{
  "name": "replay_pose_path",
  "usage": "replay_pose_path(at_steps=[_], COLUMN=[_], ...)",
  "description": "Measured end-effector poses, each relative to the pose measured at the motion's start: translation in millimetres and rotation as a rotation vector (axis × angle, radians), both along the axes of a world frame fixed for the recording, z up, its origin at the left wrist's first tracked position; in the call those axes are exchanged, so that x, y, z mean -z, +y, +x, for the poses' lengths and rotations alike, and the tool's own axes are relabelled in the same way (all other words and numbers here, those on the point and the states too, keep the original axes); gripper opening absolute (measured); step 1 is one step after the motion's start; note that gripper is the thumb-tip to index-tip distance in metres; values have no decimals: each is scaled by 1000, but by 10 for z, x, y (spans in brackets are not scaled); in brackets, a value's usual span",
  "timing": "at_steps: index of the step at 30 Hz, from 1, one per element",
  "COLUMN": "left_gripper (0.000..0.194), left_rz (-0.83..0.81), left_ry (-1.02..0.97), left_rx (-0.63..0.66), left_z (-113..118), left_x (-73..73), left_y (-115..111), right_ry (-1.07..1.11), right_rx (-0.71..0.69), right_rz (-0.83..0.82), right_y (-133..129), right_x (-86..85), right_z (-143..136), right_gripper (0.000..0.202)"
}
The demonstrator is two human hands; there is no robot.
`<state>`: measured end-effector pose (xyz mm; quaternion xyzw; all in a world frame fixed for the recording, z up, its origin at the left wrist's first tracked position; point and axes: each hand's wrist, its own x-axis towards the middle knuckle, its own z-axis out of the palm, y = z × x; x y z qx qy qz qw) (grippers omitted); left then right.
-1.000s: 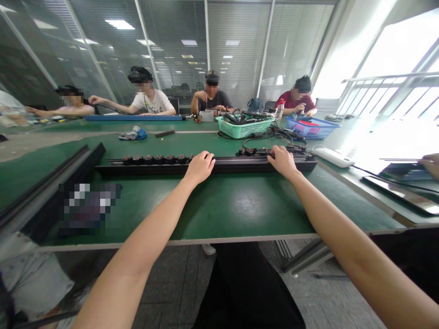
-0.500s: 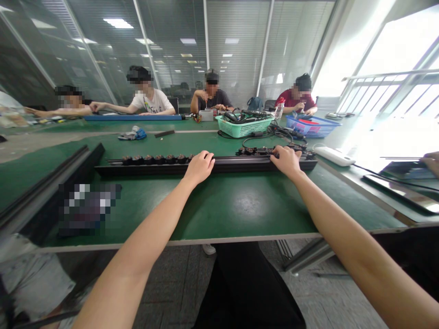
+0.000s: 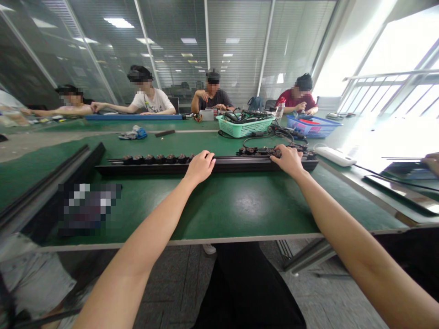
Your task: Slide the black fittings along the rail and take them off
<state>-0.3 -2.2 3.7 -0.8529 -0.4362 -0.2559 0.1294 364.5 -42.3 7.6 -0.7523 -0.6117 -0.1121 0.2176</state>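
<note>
A long black rail (image 3: 240,167) lies crosswise on the green table. A row of small black round parts with coppery tops (image 3: 149,159) stands along its left half. My left hand (image 3: 200,166) is closed over the rail near its middle, fingers curled down at the end of that row. Farther right, my right hand (image 3: 290,159) bends over the rail's far edge, its thumb by the rail and its fingers among more small black parts (image 3: 254,151). What those fingertips grip, if anything, is hidden.
Behind the rail stand a green basket (image 3: 245,128) of cables and a blue basket (image 3: 310,127). A white power strip (image 3: 335,156) lies to the right. Another long black profile (image 3: 65,196) runs along the left. Blue-grey gloves (image 3: 133,133) lie farther back. Several people sit opposite.
My right hand has shifted very slightly to the right, and its fingers have lifted and spread a little over the small black parts. My left hand and the rail look the same.
</note>
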Motion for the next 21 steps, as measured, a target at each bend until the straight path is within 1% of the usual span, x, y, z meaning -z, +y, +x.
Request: replay_pose_path(at_steps=[2, 7, 11, 16, 21], left_gripper=[40, 41, 41, 41, 38], left_rz=[0, 2, 1, -2, 10], left_ry=[1, 0, -2, 0, -9], left_rx=[0, 0, 1, 0, 5], left_z=[0, 1, 1, 3, 4], left_x=[-2, -3, 0, 3, 9], left_y=[-2, -4, 1, 8, 12], right_ry=[-2, -7, 3, -47, -67], right_rx=[22, 40, 77, 123, 168], right_rz=[2, -12, -16, -57, -57], right_y=[8, 27, 32, 23, 1], right_x=[5, 21, 18, -6, -26], right_z=[6, 40, 66, 69, 40], right_gripper=[43, 37, 39, 43, 49])
